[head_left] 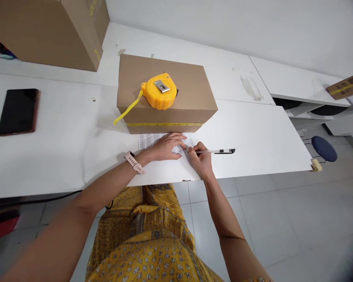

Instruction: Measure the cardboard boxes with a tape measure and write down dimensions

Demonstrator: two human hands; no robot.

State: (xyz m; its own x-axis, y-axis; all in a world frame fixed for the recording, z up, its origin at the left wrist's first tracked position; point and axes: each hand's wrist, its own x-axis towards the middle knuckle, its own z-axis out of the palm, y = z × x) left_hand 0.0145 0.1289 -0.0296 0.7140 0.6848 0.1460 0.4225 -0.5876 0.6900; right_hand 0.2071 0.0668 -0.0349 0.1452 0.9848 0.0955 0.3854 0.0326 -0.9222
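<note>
My right hand [200,158] is closed around a pen [220,151] with a clear barrel and black end, its tip down by the right part of a paper sheet [148,140]. Rows of dark writing cover the sheet. Across it lies my left hand [169,147], fingers spread and flat, with a pale pink band on the wrist. Just behind both hands stands a closed brown cardboard box [188,80] with a yellow tape strip along its front. On top of the box rests a yellow tape measure [160,92] with a metal clip and a yellow strap.
A black phone [18,111] lies at the left on the white table [61,156]. Larger cardboard boxes [55,35] stand at the back left. Farther right are a small taped box [347,87] on another surface and a blue stool [324,149] on the tiled floor.
</note>
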